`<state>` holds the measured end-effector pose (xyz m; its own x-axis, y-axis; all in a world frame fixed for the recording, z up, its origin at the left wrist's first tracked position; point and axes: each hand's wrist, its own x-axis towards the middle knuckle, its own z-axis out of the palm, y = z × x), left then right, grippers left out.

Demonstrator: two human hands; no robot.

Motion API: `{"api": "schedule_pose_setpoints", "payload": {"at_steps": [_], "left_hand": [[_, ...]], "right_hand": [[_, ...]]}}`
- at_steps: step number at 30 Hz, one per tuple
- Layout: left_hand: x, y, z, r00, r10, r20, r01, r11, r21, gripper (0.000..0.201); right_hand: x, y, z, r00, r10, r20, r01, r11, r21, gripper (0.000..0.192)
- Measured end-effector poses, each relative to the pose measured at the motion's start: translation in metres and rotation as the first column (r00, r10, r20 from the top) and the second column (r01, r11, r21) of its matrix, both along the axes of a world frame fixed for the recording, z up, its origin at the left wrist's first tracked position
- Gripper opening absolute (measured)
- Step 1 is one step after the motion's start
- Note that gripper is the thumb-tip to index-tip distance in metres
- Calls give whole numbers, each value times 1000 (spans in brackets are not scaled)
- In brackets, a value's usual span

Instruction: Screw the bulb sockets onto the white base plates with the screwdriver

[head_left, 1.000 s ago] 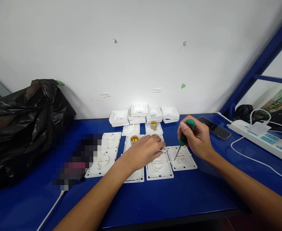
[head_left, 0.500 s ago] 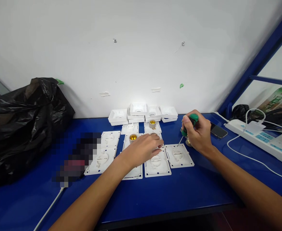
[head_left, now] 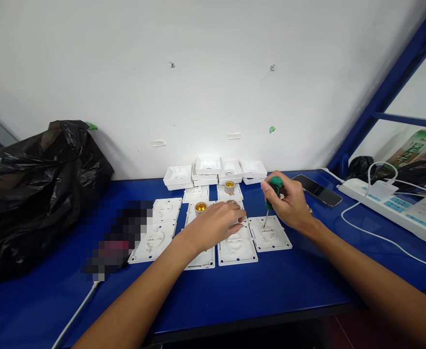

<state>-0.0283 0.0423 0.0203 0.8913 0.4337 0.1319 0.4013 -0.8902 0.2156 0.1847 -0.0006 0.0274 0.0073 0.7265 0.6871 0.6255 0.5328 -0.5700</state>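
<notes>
Our right hand [head_left: 289,206] wraps fingers round green screwdriver [head_left: 271,198], tip down on white plate [head_left: 270,233] at right end of front row. Our left hand [head_left: 216,224] lies flat, fingers together, pressing plates in middle. We judge job partway: two plates [head_left: 200,209] carry gold lamp sockets, front plates bare. White square covers [head_left: 178,176] wait at back of blue bench [head_left: 253,291].

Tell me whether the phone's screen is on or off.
Off. The phone lies flat on the blue table, its screen dark, showing only a glare.
</notes>
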Motion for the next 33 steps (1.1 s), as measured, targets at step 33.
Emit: {"api": "schedule_pose_setpoints", "payload": {"at_steps": [33], "left_hand": [[-1, 0, -3, 1000, 8, 19, -8, 1000, 3, 4]], "right_hand": [[5, -2, -8, 990, 75, 118, -93, 983, 160, 21]]}}
